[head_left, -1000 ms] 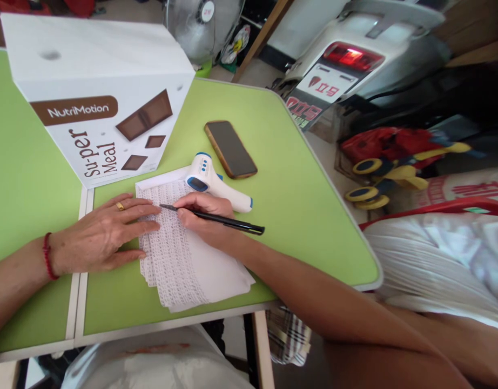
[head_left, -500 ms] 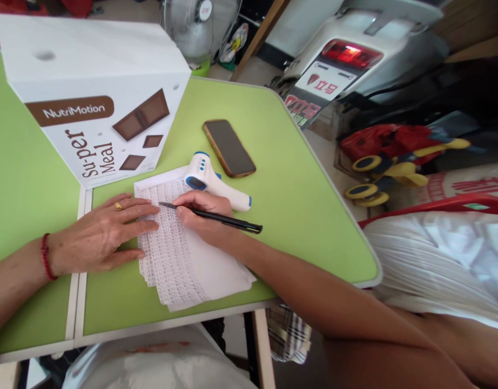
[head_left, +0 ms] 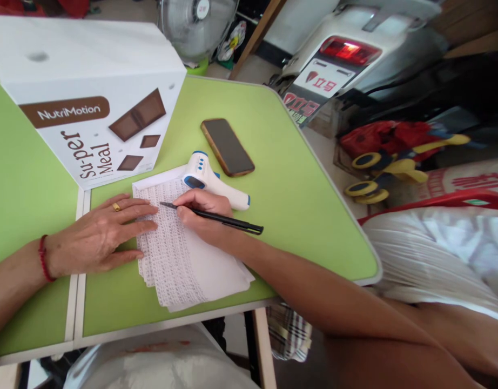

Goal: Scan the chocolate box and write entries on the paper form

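We see the sheets of paper [head_left: 216,273] lying near the front edge of the green surface [head_left: 305,227], between the two hands, one overlapping another, with dense small writing on the left portion and a blank portion on the right. Over the written lines is the point of a black pen [head_left: 233,220]; whether it touches the paper, we cannot tell. The right hand [head_left: 206,213] pinches this pen close to its point, between thumb and fingers, which probably gives fine control, while the long rear part leans back over the wrist. The left hand [head_left: 103,232] lies flat, its fingers spread and their tips upon the left margin; we suppose that this weight stops the sheets from sliding.

Just beyond the right hand, a white and blue thermometer [head_left: 222,189] lies on its side, its head over the upper part of the paper, where it perhaps serves as a small weight. Farther, a phone [head_left: 227,147] rests face up, apart from the writing area. At the left stands a large NutriMotion box [head_left: 87,94], behind the paper, so both hands have room. Beyond the surface we notice a fan [head_left: 192,32].
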